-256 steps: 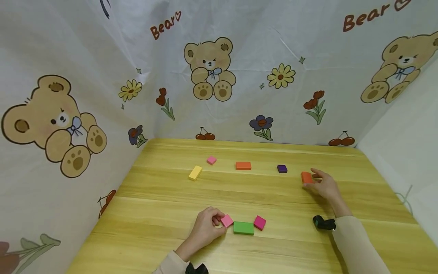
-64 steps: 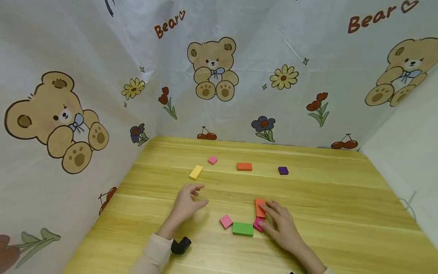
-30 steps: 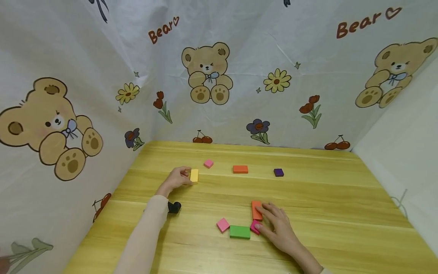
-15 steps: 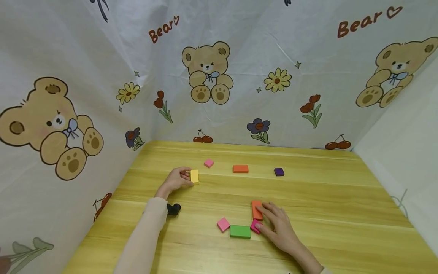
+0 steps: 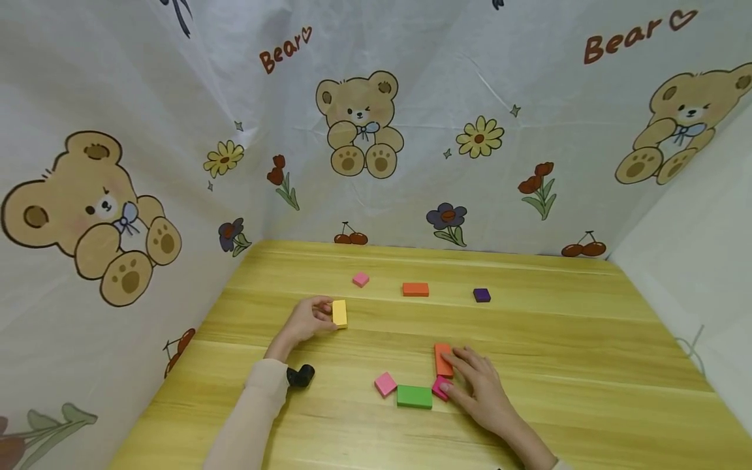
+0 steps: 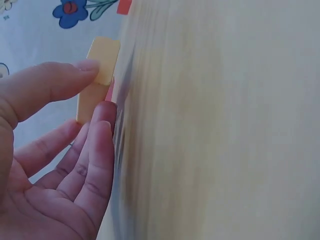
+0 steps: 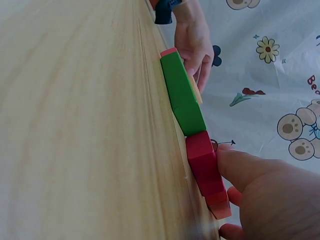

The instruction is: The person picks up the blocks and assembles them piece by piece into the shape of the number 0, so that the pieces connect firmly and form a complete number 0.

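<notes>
My left hand [image 5: 307, 320] pinches a yellow rectangular block [image 5: 339, 314] between thumb and fingers, at the left of the table. Seen from the left wrist, the thumb lies on the upper part of that yellow block [image 6: 102, 60]. My right hand [image 5: 480, 391] rests at the middle, its thumb on a magenta square block [image 5: 440, 388] and a fingertip on an orange rectangular block [image 5: 443, 360]. The magenta block meets the corner of a green rectangular block [image 5: 414, 397]. At the green block's left end sits a pink square block [image 5: 385, 384], turned cornerwise.
Farther back on the wooden table [image 5: 558, 326] lie a small pink block [image 5: 361, 279], another orange block [image 5: 415, 289] and a dark purple block [image 5: 482, 295]. A white cloth [image 5: 423, 78] printed with bears hangs behind and to the left.
My right hand has brought the orange block from the right to the magenta one and stayed there. My left hand left the pink block, gripped the yellow one and drew it slightly nearer.
</notes>
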A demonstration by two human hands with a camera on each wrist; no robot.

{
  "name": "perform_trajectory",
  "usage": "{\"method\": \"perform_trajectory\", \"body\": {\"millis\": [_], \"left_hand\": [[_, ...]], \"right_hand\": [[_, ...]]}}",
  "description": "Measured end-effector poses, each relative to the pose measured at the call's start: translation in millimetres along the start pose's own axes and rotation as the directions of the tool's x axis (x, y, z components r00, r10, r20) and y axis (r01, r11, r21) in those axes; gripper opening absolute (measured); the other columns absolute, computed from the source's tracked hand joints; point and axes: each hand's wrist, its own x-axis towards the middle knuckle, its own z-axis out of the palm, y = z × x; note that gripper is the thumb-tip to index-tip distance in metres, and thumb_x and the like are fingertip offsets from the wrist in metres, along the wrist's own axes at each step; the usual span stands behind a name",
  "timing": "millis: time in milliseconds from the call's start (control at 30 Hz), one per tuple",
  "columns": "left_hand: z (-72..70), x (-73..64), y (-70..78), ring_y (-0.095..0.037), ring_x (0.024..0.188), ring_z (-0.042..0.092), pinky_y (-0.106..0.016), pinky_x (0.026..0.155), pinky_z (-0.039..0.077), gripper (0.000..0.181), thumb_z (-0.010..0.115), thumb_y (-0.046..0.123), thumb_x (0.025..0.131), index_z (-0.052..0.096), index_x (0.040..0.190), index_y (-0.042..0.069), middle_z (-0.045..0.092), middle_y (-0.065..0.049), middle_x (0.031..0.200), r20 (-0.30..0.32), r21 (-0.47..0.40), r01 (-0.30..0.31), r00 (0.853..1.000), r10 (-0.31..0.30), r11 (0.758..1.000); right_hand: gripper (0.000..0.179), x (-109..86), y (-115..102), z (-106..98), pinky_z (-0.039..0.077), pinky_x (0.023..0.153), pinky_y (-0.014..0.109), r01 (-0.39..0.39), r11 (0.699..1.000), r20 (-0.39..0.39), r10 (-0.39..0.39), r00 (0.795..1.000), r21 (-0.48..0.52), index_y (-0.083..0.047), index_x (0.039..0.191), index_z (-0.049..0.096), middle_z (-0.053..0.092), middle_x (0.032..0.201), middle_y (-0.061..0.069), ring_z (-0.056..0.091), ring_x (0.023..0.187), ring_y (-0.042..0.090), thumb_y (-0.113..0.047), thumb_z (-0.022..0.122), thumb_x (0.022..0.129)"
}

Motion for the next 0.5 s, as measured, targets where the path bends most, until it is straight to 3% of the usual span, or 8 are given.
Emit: {"method": "perform_trajectory", "body": {"millis": [300,500], "left_hand": [[23.8,-19.8,16.2,-0.014,0.08,0.063,-0.025,0.068,0.054,0.064,0.081,-0.003,0.074,0.054,0.132,-0.005,0.058,-0.015,0.107,0.11,-0.018,-0.061,0.992,0.063,0.998],[38.6,-31.2,20.1,-0.013,0.078,0.061,-0.023,0.066,0.052,0.063,0.081,-0.002,0.074,0.055,0.131,-0.006,0.058,-0.015,0.105,0.152,-0.048,-0.082,0.984,0.088,0.995]], "right_hand": [[0.053,-0.2,1.6,-0.1,0.016,0.108,0.071,-0.013,1.0,0.011,0.013,1.0,0.007,-0.01,0.134,0.06,0.051,0.141,0.023,0.036,0.136,0.045,-0.03,0.074,0.086],[0.053,-0.1,1.8,0.4,0.016,0.108,0.072,-0.007,1.0,0.008,0.007,1.0,0.009,-0.011,0.133,0.06,0.051,0.14,0.023,0.037,0.136,0.045,-0.03,0.074,0.086]]}}
